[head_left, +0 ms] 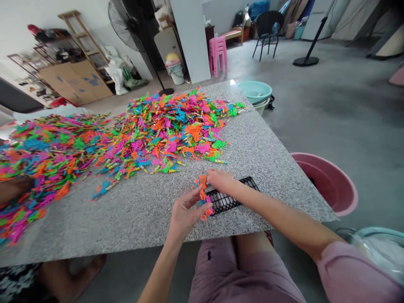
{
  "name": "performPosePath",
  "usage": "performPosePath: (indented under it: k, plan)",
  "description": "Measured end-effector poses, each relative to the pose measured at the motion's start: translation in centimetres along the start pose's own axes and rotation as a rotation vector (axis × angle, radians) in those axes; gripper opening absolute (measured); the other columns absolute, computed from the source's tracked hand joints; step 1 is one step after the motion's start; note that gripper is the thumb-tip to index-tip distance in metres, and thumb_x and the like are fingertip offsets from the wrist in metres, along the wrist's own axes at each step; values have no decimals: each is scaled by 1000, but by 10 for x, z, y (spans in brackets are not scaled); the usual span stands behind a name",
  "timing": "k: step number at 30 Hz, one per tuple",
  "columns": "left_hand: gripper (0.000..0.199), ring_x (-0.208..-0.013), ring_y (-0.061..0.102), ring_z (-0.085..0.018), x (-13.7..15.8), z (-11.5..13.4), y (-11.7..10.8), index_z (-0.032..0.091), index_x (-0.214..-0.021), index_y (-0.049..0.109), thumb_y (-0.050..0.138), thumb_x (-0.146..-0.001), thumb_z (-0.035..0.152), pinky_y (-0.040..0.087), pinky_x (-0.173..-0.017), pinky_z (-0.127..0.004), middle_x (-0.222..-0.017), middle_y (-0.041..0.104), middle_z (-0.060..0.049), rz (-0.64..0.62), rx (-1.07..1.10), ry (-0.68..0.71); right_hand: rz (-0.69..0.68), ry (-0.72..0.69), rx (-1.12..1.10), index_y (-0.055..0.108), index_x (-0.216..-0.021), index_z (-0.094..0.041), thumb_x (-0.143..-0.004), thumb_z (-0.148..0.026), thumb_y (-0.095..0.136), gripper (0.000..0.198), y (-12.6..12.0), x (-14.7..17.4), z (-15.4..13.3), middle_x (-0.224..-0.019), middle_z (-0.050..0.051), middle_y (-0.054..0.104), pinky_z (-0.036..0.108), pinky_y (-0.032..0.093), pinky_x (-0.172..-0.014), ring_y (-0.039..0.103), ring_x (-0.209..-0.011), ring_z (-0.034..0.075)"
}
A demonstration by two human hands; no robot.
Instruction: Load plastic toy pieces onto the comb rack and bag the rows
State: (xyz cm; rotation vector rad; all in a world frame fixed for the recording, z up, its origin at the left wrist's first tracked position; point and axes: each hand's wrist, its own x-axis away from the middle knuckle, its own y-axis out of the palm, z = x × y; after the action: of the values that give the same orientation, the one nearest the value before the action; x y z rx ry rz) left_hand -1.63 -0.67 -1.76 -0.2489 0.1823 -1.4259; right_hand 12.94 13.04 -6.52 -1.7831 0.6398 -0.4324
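Observation:
A black grid rack (225,202) lies on the stone table near its front edge. Orange, pink and blue small plastic toys (202,194) stand in a row at the rack's left end. My left hand (186,210) curves around that row from the left, its thumb and fingers closed on the toys. Over the rack's far left corner is my right hand (219,180), fingers bent together by an orange toy; whatever they pinch is hidden. Beyond both hands, a large heap of similar toys (170,126) in bright colours spreads over the table.
Another person's hand (15,189) touches the heap at the far left. A pink tub (325,181) stands beside the table's right edge, and a turquoise basin (255,90) is by the far corner. A standing fan (126,25) rises behind the table.

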Motion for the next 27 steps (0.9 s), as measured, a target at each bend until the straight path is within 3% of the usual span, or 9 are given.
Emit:
performPosePath:
  k: [2, 5, 8, 12, 16, 20, 27]
  plan:
    - [56, -90, 70, -19, 1, -1, 1, 23, -117, 71, 85, -64, 34, 57, -89, -35, -98, 73, -3, 9, 19, -20, 7, 24, -46, 69, -89, -15, -89, -6, 50, 21, 1, -2, 8, -95, 13, 68, 30, 47, -83, 65, -95, 23]
    - [58, -93, 70, -21, 2, -3, 1, 21, -118, 70, 84, -64, 36, 56, -91, -37, -100, 73, -5, 19, 35, -56, 69, 188, -193, 65, -90, -14, -87, -9, 53, 13, 0, 14, 28, -91, 10, 69, 30, 47, -82, 65, -89, 21]
    - [58, -93, 70, -21, 0, -5, 1, 19, -117, 71, 85, -63, 36, 55, -92, -38, -98, 74, -5, 23, 44, -68, 173, 333, -619, 57, -90, -16, -89, -18, 50, 7, 1, 43, 37, -78, 3, 65, 28, 49, -71, 63, -72, 16]
    - [58, -90, 70, -21, -2, -4, 1, 18, -113, 72, 86, -60, 35, 56, -91, -37, -94, 74, -5, 30, 61, -70, 252, 290, -1274, 50, -82, -19, -90, -30, 49, 14, 8, 73, 19, -65, -4, 58, 23, 46, -57, 53, -55, 10]
    - [57, -90, 70, -20, -2, 0, 1, 18, -112, 73, 87, -59, 35, 56, -91, -35, -94, 75, -4, 34, 50, -60, 316, 269, -1563, 53, -79, -19, -76, -35, 67, 22, 12, 79, -1, -59, -6, 56, 19, 38, -45, 45, -45, 7]
    - [57, -92, 70, -21, -1, 3, 1, 18, -113, 72, 86, -60, 35, 56, -89, -34, -98, 75, -5, 20, 30, -77, 361, 323, -1669, 50, -81, -21, -66, -35, 74, 31, 14, 78, -2, -74, -3, 65, 21, 47, -48, 55, -50, 9]
    - [58, -95, 69, -20, 1, 5, 0, 19, -115, 71, 87, -61, 34, 56, -91, -33, -101, 74, -5, 11, 28, -130, 254, 327, -1454, 47, -90, -23, -78, -36, 65, 25, 32, 83, -10, -60, -5, 60, 29, 54, -57, 63, -54, 16]
